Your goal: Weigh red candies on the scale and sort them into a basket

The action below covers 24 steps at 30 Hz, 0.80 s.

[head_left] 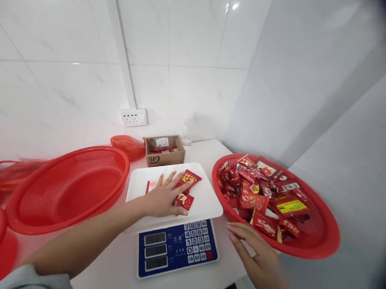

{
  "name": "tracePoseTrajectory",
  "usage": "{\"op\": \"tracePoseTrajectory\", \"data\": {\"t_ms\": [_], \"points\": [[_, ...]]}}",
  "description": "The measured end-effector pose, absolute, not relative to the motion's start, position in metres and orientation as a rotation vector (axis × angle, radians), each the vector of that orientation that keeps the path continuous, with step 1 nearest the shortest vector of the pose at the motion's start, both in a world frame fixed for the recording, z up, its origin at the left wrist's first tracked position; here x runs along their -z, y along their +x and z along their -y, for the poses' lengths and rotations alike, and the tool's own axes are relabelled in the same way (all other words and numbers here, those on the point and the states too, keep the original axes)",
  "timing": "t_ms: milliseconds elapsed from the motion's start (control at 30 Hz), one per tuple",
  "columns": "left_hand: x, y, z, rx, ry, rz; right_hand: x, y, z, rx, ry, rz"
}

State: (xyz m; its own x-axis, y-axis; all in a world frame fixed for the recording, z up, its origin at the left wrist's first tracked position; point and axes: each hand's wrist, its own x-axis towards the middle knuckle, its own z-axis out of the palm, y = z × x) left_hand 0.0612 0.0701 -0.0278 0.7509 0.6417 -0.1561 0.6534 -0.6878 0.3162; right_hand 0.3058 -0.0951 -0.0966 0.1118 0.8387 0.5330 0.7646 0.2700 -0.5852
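"Well, where is the left hand (162, 198)?"

"Over the white weighing tray (203, 205), palm down, with its grip apart: the fingers are spread across small red packets (184, 201). A paler pink packet (152, 185) is partly hidden beneath it."

"And the right hand (257, 256)?"

"Near the rim of the full red mesh basket (326, 241), to the right of the scale. Its grip is loosely curled, thumb and forefinger slightly apart, and nothing shows between them."

"So the packets lie in two places?"

"Three, really. Some are on the tray, a heap of glossy red sachets (253, 197) fills much of that basket, and more red wrappers (163, 150) sit in the open cardboard box (166, 158) marked SF, just behind the tray. One sachet in the heap carries a bright yellow label (291, 206)."

"What's below the tray?"

"A blue keypad panel (178, 248), with three dark displays on its left and number keys on its right. The electronic scale rests on the white desk (112, 271)."

"Anything on the left?"

"Sure: a wide red mesh basket (74, 191), partly behind the forearm, and a red plastic bag (127, 146) between it and the box. A wall socket (134, 117) is above."
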Motion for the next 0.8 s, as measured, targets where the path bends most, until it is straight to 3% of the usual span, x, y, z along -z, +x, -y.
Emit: {"op": "tracePoseTrajectory", "data": {"t_ms": [367,600,800], "points": [[0.026,0.043,-0.057,0.008,2.577,-1.068,0.091,0.332,0.104,0.0,-1.499,1.705],[0.05,-0.029,0.013,-0.987,2.14,-1.476,0.072,0.378,0.067,-0.147,-1.725,1.87],[0.065,-0.055,0.061,-1.127,1.803,-1.778,0.065,0.389,0.021,-0.679,-1.684,2.164]]}}
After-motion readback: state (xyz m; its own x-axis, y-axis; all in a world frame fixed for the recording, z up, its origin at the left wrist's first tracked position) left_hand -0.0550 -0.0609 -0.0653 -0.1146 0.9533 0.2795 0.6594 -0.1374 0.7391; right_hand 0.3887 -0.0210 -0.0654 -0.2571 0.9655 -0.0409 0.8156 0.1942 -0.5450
